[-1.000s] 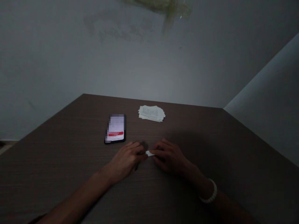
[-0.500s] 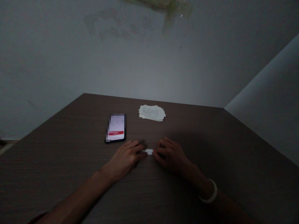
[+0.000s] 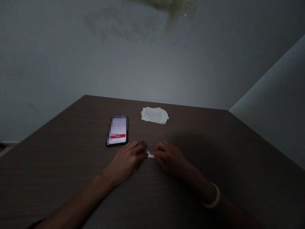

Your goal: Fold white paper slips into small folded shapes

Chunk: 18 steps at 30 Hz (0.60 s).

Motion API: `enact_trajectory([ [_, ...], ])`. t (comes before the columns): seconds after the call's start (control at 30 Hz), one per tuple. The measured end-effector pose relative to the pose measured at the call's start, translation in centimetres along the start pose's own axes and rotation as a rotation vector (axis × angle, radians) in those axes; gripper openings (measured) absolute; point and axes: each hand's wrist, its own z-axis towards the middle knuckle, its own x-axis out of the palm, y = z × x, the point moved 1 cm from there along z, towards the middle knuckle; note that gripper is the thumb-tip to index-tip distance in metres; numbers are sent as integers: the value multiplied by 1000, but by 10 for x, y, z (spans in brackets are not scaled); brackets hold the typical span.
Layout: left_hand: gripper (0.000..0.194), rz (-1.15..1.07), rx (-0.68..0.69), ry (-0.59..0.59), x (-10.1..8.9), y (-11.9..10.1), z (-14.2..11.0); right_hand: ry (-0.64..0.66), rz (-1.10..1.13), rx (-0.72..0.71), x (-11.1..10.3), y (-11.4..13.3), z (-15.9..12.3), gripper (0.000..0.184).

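A small strip of white paper (image 3: 150,155) lies on the dark wood table (image 3: 202,133), and only its short middle shows. My left hand (image 3: 126,159) presses on it from the left, and my right hand (image 3: 169,158) comes in from the right. The fingertips of both hands meet its ends, and their curled fingers hide the rest. A white beaded bracelet (image 3: 213,197) circles my right wrist.
A smartphone (image 3: 117,131) with a lit, blurred screen lies face up left of my hands. Beyond them is a small stack of printed paper slips (image 3: 154,115). Grey walls (image 3: 152,57) rise behind the table's far edge.
My hands have drawn closer together, and less of the white strip shows between them than half a second ago. The phone and the paper stack stay put.
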Motion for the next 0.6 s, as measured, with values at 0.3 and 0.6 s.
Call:
enact_trajectory([
  [0.3, 23, 19, -29, -18, 1, -1, 0, 91, -16, -31, -2, 2, 4, 30],
  [0.6, 27, -22, -57, 8, -8, -1, 0, 92, -85, -17, -2, 3, 4, 35],
])
